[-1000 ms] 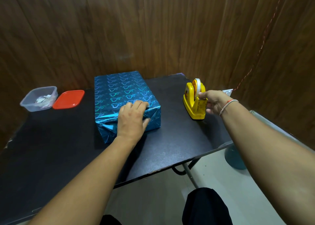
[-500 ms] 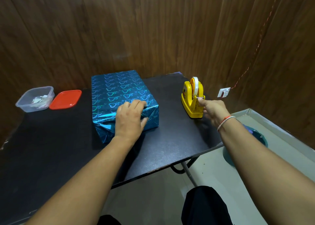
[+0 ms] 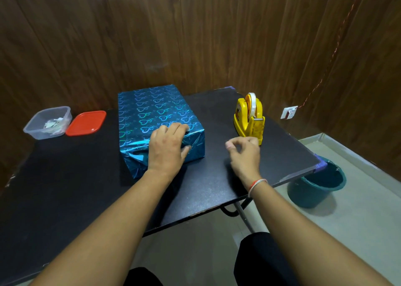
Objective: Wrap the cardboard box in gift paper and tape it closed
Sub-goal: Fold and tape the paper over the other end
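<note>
**Left hand holds the wrapped box, right hand near the tape dispenser**

On the far left of the black table (image 3: 65, 199) stands a clear plastic container (image 3: 47, 122), and just beside it lies a red lid (image 3: 86, 122). In the middle is the box (image 3: 152, 114), covered in shiny blue gift paper with hearts. The left hand (image 3: 168, 149) rests on its near end, fingers on the top and thumb pressing the folded side. The right hand (image 3: 245, 153) hovers above the table with curled fingers; I cannot tell if its grip has a piece of tape. Just behind it stands the yellow tape dispenser (image 3: 249, 118). A green bucket (image 3: 316, 186) is on the floor.
</note>
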